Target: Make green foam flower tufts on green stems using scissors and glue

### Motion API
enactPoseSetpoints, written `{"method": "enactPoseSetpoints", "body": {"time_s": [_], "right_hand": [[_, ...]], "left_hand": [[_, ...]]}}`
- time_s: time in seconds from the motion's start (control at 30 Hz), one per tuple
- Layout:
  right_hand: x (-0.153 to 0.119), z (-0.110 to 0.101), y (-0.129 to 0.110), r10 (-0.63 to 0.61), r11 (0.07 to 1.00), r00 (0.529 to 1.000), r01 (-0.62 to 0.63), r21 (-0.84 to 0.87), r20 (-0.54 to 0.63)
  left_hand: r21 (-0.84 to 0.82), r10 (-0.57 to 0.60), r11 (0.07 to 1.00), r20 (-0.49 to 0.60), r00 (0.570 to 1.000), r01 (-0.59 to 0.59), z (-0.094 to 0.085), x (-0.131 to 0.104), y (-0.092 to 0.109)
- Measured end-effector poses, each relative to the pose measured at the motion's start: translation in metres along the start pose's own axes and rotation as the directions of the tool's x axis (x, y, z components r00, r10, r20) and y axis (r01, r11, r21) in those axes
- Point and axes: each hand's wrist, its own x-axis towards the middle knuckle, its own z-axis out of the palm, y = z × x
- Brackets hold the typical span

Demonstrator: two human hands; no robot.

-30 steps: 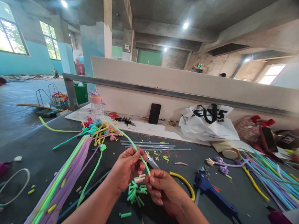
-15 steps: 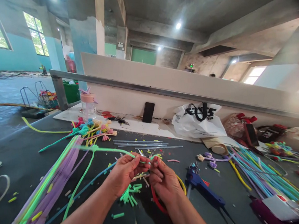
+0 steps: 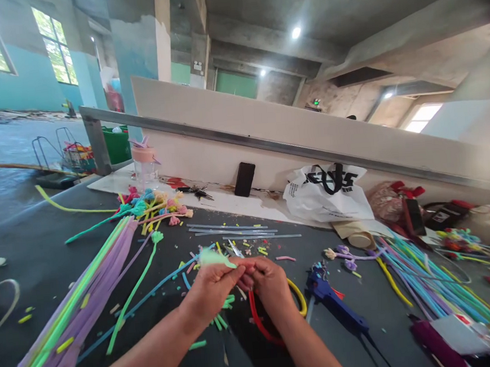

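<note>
My left hand is closed in a pinch on a light green pipe cleaner, whose visible part is smeared by motion above the fingers. My right hand meets it fingertip to fingertip, also pinching; the piece between the fingers is mostly hidden. Beneath the hands lie scissors with a red and yellow handle, the blade tips showing just behind the fingers. Short cut green pieces are scattered below my left hand. A green pipe cleaner with a knotted head rests to the left.
A bundle of purple and green pipe cleaners lies left, knotted coloured flowers behind it. Clear glue sticks lie ahead. A blue glue gun is at right, near more pipe cleaners. A phone and white bag stand behind.
The green pipe cleaner, stretched out leftward before, now shows as a short blurred piece above my left hand. Both hands have drawn closer together, fingertips meeting.
</note>
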Motion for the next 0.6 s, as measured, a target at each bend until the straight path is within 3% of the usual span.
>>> {"method": "enactPoseSetpoints", "body": {"time_s": [0.2,0.43,0.6], "right_hand": [[-0.002,0.002,-0.011,0.006,0.997,0.980,0.010,-0.078,0.200],[-0.013,0.004,-0.015,0.177,0.963,0.938,-0.227,0.142,0.299],[-0.015,0.007,-0.017,0.261,0.874,0.906,-0.369,0.317,0.333]], "left_hand": [[-0.033,-0.029,0.999,-0.076,0.997,0.026,-0.014,0.008,0.003],[-0.062,-0.031,0.998,-0.142,0.989,0.023,-0.018,0.010,0.010],[-0.082,-0.096,0.992,-0.023,0.995,0.094,-0.018,0.009,0.013]]}}
